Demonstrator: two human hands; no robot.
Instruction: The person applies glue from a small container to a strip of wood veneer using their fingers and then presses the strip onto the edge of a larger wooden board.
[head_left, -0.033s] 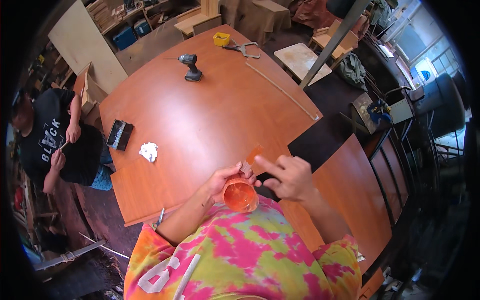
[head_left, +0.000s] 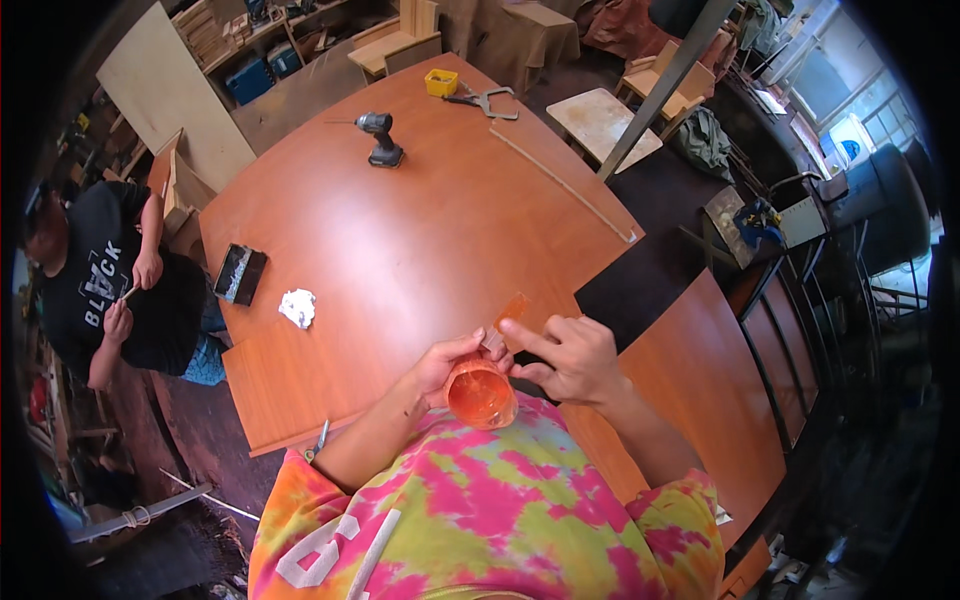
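My left hand [head_left: 445,365] is closed around a small round tub [head_left: 482,396], tilted so its orange-smeared inside shows. The same hand also grips a putty knife [head_left: 514,307], whose orange-coated blade points away from me. My right hand [head_left: 577,358] holds nothing. Its index finger is stretched out with the tip at the blade, and the other fingers are partly curled. Both hands are over the near edge of a large reddish-brown wooden tabletop [head_left: 400,230].
On the tabletop are a cordless drill [head_left: 381,138], a yellow box [head_left: 441,82], a clamp [head_left: 492,102], a thin strip [head_left: 560,185], a black box [head_left: 240,274] and a crumpled white piece [head_left: 297,308]. A co-worker [head_left: 110,270] stands at the left holding a thin stick. Another wooden panel [head_left: 700,400] lies at right.
My right hand has shifted slightly left, bringing its index fingertip onto the putty knife's blade. My left hand still holds the tub and knife.
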